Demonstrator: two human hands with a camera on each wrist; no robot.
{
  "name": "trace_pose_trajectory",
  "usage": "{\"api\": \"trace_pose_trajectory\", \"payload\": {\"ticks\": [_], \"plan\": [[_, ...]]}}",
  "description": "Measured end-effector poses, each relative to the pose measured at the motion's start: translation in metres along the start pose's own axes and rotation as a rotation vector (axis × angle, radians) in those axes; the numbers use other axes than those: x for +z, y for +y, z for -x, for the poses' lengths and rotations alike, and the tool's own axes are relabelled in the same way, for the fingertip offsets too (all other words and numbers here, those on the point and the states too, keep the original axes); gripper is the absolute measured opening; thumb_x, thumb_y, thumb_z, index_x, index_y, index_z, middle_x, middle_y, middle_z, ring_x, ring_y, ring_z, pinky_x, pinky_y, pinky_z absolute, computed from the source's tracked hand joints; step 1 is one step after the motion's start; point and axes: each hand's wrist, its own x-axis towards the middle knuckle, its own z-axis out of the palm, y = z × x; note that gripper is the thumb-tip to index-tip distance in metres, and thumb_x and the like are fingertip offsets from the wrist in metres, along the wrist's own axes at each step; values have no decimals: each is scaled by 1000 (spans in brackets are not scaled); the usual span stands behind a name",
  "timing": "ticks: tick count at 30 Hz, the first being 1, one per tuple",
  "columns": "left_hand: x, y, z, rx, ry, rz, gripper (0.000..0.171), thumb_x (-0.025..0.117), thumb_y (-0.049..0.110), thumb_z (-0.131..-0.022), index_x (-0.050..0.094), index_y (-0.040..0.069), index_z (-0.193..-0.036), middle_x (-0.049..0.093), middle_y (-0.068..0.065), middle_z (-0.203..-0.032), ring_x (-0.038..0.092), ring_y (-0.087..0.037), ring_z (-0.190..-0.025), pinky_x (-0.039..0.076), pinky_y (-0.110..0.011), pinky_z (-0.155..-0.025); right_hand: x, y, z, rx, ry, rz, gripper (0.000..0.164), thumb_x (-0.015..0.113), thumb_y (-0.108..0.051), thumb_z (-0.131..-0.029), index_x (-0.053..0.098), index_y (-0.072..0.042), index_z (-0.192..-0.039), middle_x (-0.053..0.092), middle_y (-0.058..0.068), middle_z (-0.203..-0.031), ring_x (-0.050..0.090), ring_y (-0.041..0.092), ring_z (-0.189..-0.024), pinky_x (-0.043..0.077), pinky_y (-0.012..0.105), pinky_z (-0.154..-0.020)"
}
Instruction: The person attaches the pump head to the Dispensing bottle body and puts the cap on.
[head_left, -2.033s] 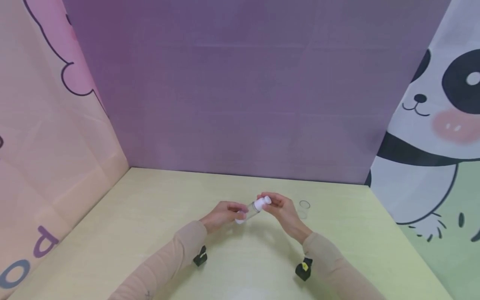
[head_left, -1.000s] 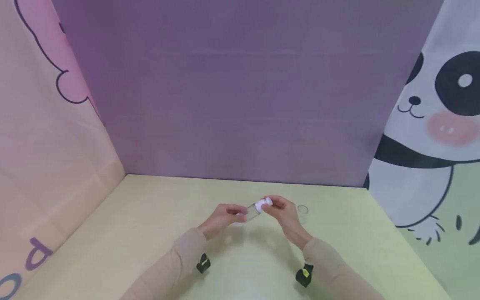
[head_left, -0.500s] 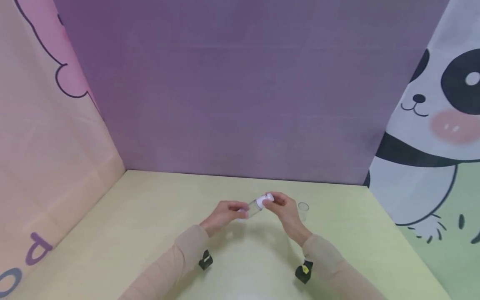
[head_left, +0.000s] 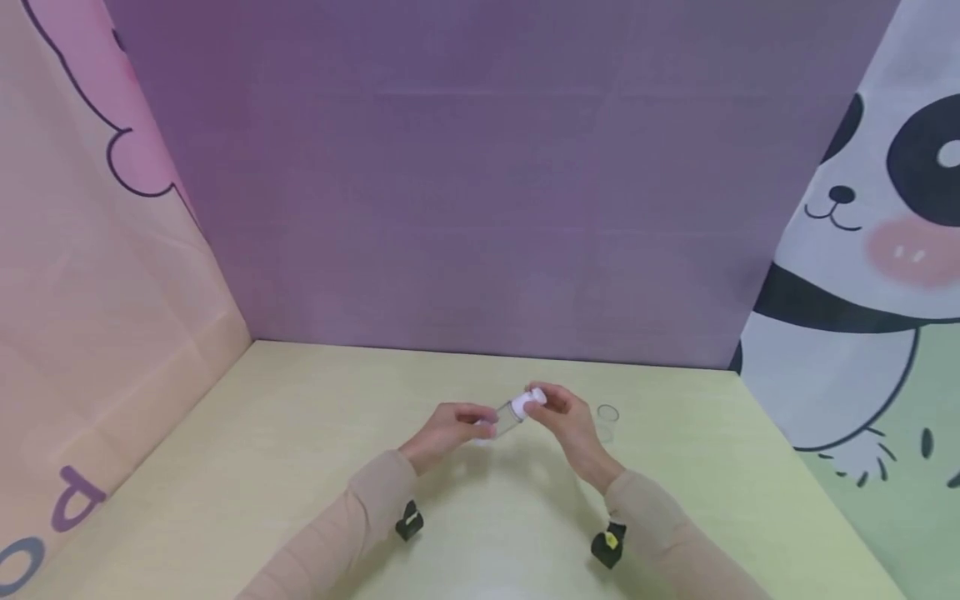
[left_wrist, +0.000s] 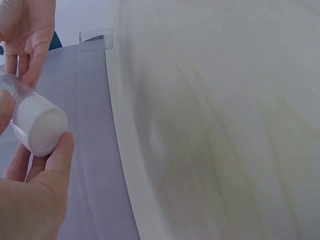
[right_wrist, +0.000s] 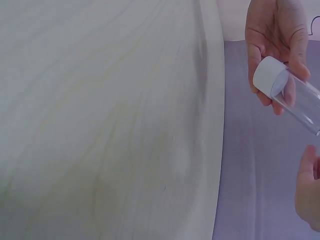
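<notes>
Both hands hold a clear bottle (head_left: 507,418) tilted above the table, its white top (head_left: 528,404) pointing up and to the right. My left hand (head_left: 446,435) grips the lower end between thumb and fingers. In the left wrist view the bottle's white base (left_wrist: 47,127) shows in that grip. My right hand (head_left: 567,423) pinches the white top with thumb and fingertips. The right wrist view shows the clear wall between the hands and only part of the right hand (right_wrist: 307,192).
A clear, open-rimmed cylinder (head_left: 607,413), like a cap or cup, stands on the pale table (head_left: 337,392) just right of the right hand. A purple cloth wall (head_left: 480,208) closes the back, with printed cloths at both sides. Black wrist cameras (head_left: 607,546) hang under the sleeves.
Both hands keep their hold on the bottle. It has shifted slightly right, and the right fingers have moved a little on the white top. The camera view has tilted slightly.
</notes>
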Motion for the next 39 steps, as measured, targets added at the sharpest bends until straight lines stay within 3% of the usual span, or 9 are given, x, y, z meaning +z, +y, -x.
{"api": "trace_pose_trajectory", "payload": {"ticks": [9,16,21,27,39], "plan": [[0,0,-3,-5,0,-22,35,69,22,-81,64,8,-113,60,-9,-120,55,-20,-106,43,-39,-92,-4,0,1,-95,-150,-88,50,66,-15,-83,47,-2,-128,56,5,-127,54,7,-112,44,23,-94],[1,-2,-2,-8,-20,-28,34,69,22,-81,64,9,-112,63,-7,-116,56,-17,-101,44,-37,-90,-4,-5,3,-134,-235,-235,52,56,2,-86,35,10,-132,44,22,-136,55,8,-113,42,23,-96],[1,-2,-1,-1,-15,-26,34,68,21,-82,64,8,-113,63,-7,-115,56,-17,-101,44,-36,-89,-4,-6,5,-132,-271,-249,51,56,2,-86,35,12,-131,54,12,-130,56,8,-112,42,22,-95],[2,-3,1,0,-14,-23,34,68,20,-82,63,7,-113,62,-8,-116,56,-18,-101,44,-35,-89,-5,-6,5,-122,-290,-254,49,57,1,-86,37,14,-129,65,-3,-114,57,7,-109,43,21,-94],[3,-4,1,2,-16,-12,39,68,19,-81,61,3,-116,62,-10,-116,57,-17,-98,43,-39,-92,-5,-3,5,-66,-223,-193,53,63,-6,-84,40,12,-128,66,-3,-111,59,7,-105,44,21,-92]]}}
